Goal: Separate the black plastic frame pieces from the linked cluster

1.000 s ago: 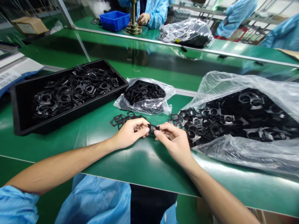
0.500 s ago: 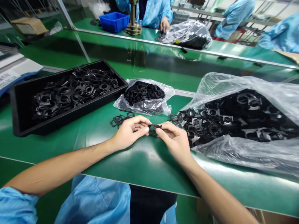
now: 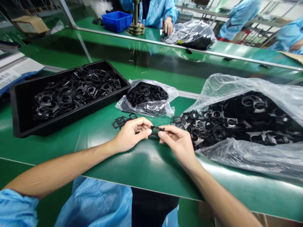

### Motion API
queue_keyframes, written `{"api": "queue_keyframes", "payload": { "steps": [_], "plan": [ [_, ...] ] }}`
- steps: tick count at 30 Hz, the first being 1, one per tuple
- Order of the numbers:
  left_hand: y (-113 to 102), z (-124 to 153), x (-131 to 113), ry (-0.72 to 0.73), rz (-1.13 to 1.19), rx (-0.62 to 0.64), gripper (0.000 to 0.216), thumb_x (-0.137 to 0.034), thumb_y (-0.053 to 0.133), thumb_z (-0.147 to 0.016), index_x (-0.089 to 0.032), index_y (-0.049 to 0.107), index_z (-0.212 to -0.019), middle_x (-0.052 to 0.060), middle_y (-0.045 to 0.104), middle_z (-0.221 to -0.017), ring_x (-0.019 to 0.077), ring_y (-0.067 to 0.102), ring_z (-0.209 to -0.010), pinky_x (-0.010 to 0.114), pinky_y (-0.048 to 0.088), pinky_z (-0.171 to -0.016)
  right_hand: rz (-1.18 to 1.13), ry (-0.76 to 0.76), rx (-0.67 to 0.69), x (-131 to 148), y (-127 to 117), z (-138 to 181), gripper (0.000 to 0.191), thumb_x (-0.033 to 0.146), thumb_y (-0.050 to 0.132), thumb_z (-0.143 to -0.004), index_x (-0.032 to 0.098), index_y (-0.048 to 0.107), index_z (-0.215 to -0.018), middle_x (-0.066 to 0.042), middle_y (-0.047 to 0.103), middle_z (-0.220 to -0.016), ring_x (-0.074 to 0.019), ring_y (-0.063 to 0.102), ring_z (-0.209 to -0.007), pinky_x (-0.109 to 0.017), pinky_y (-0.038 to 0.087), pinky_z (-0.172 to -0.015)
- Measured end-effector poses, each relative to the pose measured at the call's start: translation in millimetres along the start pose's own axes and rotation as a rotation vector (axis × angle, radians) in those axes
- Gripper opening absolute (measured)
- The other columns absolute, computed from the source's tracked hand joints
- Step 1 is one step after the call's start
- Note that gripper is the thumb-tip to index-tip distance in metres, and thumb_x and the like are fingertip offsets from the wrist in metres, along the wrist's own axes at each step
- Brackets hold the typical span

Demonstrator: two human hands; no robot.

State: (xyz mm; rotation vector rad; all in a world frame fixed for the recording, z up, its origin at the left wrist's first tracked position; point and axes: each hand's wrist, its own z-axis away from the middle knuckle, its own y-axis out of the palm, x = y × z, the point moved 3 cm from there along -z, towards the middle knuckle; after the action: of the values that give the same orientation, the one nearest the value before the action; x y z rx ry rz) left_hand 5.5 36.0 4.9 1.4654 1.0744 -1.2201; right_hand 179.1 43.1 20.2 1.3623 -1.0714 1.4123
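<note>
My left hand and right hand pinch 1 frame above the desk, well in from its near edge.

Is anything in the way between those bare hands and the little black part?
Nothing visible is: the left hand and the right hand hold the black part directly, one at each end.

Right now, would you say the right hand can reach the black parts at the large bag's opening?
Probably yes: those black parts lie right beside the right hand with nothing visibly between, though it holds a small frame.
</note>
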Motion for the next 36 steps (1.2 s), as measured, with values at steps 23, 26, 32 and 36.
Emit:
{"api": "queue_keyframes", "payload": {
  "steps": [23,26,32,36],
  "plan": [
    [-1.1,1.6,3.7,0.006,-0.033,-0.032,0.018,-0.028,0.075,-0.081,-0.014,0.069,-0.09,0.003,0.069,-0.08,0.0111,0.062,-0.068,0.022,0.051,-0.066,-0.064,0.034,-0.045,-0.5,0.6,0.9,0.022,0.035,0.085,-0.07,0.019,0.075,-0.079,0.002,0.064,-0.063,-0.011,0.057,-0.053,-0.026,0.051,-0.057],
    [-1.0,1.7,4.0,-0.001,-0.036,-0.034,0.018,-0.029,0.076,-0.081,-0.014,0.069,-0.09,0.003,0.068,-0.08,0.0112,0.061,-0.068,0.022,0.051,-0.065,-0.062,0.043,-0.054,0.0,1.0,0.9,0.023,0.037,0.086,-0.069,0.019,0.075,-0.078,0.001,0.065,-0.063,-0.0114,0.058,-0.053,-0.027,0.052,-0.057],
    [-1.5,1.6,4.3,0.002,-0.03,-0.037,0.017,-0.028,0.076,-0.08,-0.014,0.069,-0.087,0.002,0.066,-0.076,0.0105,0.06,-0.066,0.021,0.051,-0.064,-0.059,0.041,-0.054,0.1,1.3,1.6,0.021,0.035,0.085,-0.07,0.018,0.074,-0.078,0.001,0.065,-0.063,-0.0113,0.057,-0.053,-0.026,0.052,-0.057],
    [-1.2,1.2,3.8,0.011,-0.022,-0.038,0.014,-0.025,0.074,-0.08,-0.013,0.069,-0.086,0.001,0.066,-0.074,0.0098,0.061,-0.065,0.02,0.051,-0.063,-0.046,0.037,-0.054,-0.1,1.0,2.6,0.021,0.035,0.084,-0.072,0.018,0.074,-0.079,0.001,0.064,-0.062,-0.0112,0.057,-0.053,-0.026,0.052,-0.058]
  ]
}}
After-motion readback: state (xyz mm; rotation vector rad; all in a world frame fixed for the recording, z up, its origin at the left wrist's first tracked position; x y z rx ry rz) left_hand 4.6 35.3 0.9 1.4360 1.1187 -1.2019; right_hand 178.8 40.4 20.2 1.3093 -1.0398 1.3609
